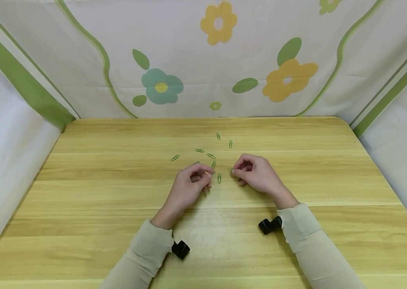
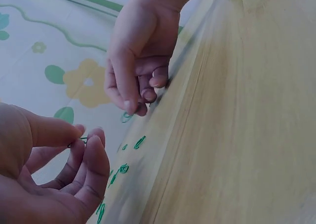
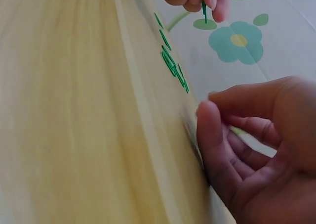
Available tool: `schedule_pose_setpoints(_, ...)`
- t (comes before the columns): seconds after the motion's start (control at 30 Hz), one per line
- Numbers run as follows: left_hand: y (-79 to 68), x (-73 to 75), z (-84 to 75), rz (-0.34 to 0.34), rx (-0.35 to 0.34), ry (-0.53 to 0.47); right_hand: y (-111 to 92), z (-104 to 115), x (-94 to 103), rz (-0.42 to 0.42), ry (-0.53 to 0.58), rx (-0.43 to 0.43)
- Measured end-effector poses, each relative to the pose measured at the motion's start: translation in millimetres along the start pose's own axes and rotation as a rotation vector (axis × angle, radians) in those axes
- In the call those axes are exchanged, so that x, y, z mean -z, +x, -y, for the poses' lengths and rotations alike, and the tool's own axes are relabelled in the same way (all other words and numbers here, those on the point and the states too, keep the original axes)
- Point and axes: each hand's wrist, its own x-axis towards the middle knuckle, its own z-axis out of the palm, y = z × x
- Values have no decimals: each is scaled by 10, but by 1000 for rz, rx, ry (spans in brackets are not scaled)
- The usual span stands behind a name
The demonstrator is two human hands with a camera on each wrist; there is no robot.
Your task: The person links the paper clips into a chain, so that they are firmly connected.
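Our two hands are apart, with a gap between them, over the flat wooden table with pale yellow boards [image 1: 80, 241]. Our left hand [image 1: 189, 184] pinches a small green paper clip bent from thin wire [image 3: 205, 11] between its thumb and finger, and one end pokes down past the fingertips. Our right hand [image 1: 259, 172] has its thumb and finger pressed together too. A second green paper clip [image 2: 127, 117] shows at those fingertips, and we judge that it is pinched there, but it looks blurry and we cannot tell how much is tucked inside.

More green paper clips [image 1: 211, 156] lie loose in front of us, and one is partly hidden behind our left hand. The upright green paper clip [image 1: 219, 178] lies on the table between our hands, near the left fingers.

To do this well, we should pinch softly, right at the tip of the wire, so most of each clip sticks out where we can see it. If we squeeze too hard, a thin clip could twist or pop away. We should also lift our fingertips a bit, so we don't bump the loose ones.
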Motion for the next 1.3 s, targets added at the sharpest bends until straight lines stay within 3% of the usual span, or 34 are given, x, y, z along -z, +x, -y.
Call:
schedule_pose_setpoints(0.27,3,-5,4,-1,57,-55,17,44,-17,12,234,7)
schedule_pose_setpoints(0.47,-23,22,-20,42,24,-11,-2,91,-18,39,405,38)
schedule_pose_setpoints(0.63,-20,27,-26,38,24,-44,-34,150,-15,64,485,57)
schedule_pose_setpoints(0.83,-24,66,-79,-31,24,-15,-78,219,-24,49,518,107)
schedule_pose_setpoints(1.07,-71,98,-220,67,-11,-221,-181,380,-44,-33,448,196)
schedule_pose_setpoints(1.3,-106,88,-240,20,-13,-291,-262,491,-71,-102,412,263)
